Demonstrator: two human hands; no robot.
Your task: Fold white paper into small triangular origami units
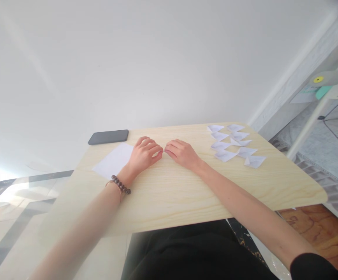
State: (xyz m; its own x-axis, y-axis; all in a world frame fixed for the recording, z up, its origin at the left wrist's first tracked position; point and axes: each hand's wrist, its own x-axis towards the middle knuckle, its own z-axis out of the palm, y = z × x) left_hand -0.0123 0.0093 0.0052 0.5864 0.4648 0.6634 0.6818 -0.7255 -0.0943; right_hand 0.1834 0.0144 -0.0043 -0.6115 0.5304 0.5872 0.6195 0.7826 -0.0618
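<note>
left hand [143, 154] and right hand [182, 153]: fingertips curled, meeting at table [186, 190] centre, contents hidden | white sheet [114, 160] at 9 o'clock | folded papers [235, 147] at 3 o'clock | phone [108, 137] at 11 o'clock

Folded papers [235, 144] crowd right side

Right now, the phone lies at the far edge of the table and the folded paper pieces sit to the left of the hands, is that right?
Not quite: in the head view the folded paper pieces sit to the right of the hands, beyond the right hand. The phone does lie at the table's far edge.
</note>
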